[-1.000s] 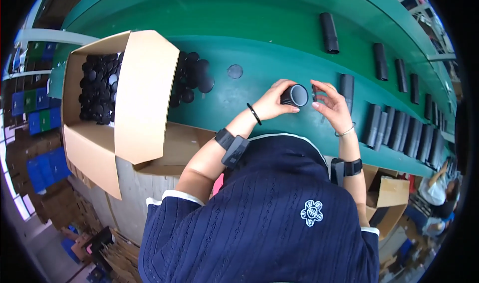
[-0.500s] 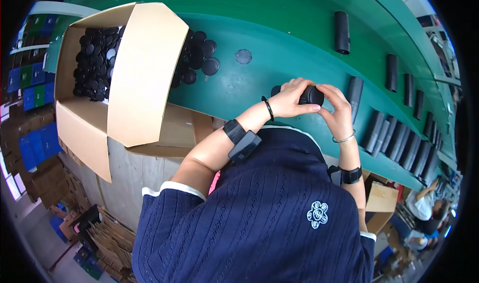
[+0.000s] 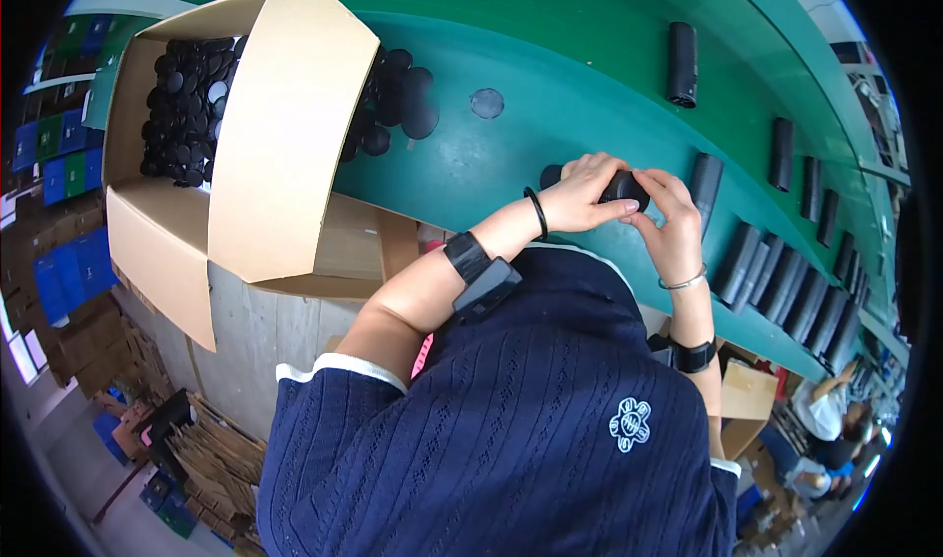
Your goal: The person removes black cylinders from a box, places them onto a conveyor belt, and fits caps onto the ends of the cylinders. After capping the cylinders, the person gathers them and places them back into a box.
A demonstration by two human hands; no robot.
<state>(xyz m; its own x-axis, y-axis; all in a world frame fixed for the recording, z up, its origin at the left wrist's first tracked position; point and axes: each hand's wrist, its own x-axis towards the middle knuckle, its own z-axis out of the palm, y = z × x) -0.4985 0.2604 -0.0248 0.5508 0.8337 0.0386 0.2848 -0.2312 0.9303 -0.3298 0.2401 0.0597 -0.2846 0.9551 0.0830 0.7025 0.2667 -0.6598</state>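
Round, black tube (image 3: 622, 190) wrapped by left hand (image 3: 580, 199), fingers curled. Dark end pinched between thumb and fingertips of right hand (image 3: 676, 228).

Bright light; edges bowed, corners black.

Black tube (image 3: 623, 192), held crosswise, both ends showing, in left grip (image 3: 582, 197)
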